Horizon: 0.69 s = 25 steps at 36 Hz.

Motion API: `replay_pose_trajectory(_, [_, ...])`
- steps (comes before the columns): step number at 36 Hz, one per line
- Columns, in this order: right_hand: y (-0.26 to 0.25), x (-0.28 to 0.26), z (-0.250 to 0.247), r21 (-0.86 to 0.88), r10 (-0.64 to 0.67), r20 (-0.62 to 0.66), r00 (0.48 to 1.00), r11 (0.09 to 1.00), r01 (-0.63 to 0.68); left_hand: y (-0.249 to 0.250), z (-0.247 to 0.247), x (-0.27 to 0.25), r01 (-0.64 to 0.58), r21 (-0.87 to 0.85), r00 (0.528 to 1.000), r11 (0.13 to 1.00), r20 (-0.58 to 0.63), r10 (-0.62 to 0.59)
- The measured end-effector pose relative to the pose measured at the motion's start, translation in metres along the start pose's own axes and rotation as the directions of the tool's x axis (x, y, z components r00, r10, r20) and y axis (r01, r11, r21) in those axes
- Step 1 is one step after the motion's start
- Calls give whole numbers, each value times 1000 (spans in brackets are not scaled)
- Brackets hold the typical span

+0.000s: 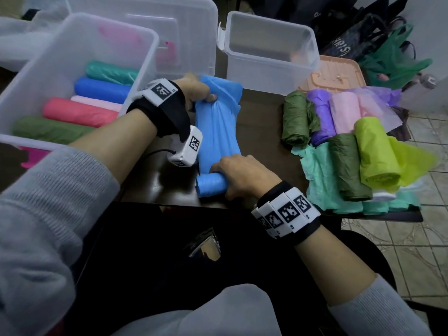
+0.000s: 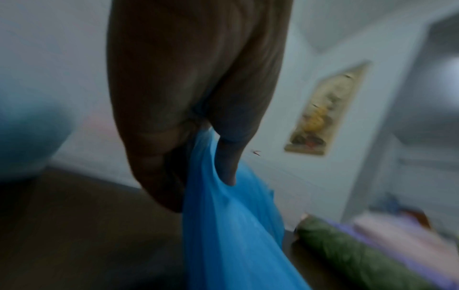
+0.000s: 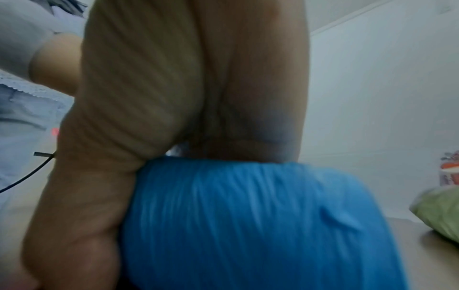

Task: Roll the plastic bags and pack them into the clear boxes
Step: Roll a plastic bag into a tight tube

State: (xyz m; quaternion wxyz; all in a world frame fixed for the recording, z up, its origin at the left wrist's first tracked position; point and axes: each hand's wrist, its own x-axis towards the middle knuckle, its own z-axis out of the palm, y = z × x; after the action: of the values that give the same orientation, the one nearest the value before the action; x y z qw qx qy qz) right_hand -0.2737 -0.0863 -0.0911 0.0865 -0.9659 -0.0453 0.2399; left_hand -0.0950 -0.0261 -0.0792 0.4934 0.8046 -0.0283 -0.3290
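over the dark table [image 1: 261, 122], blue bag [image 1: 218, 132] pinched by left hand [image 1: 194, 89], rolled end in right hand's [image 1: 242, 175] grip

Dark brown wooden table [image 1: 261, 122] being occupied by three clear plastic boxes [image 1: 271, 52], a partly rolled blue plastic bag [image 1: 218, 132], loosely rolled coloured plastic bags [image 1: 339, 151], a peach plastic lid [image 1: 339, 73].

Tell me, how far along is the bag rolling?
Done: five rolls lie in the near clear box. In hand: the blue bag is partly rolled; the right hand grips the rolled end, the left hand holds the loose end taut. Left: loosely rolled bags wait on the right, and the far clear box looks empty.
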Motion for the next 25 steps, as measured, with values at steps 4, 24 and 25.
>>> replay_pose_trajectory(4, [4,1,1,78,39,24,999,996,-41,6,-1,-11,-188,653,946,734,-80,314])
replay_pose_trajectory(24, [-5,-6,-12,173,9,51,999,985,-18,-43,35,-13,-384,872,920,302,390,42])
replay_pose_trajectory(25, [-4,-6,-11,188,7,44,999,982,-15,-43,35,-12,-383,872,920,304,390,40])
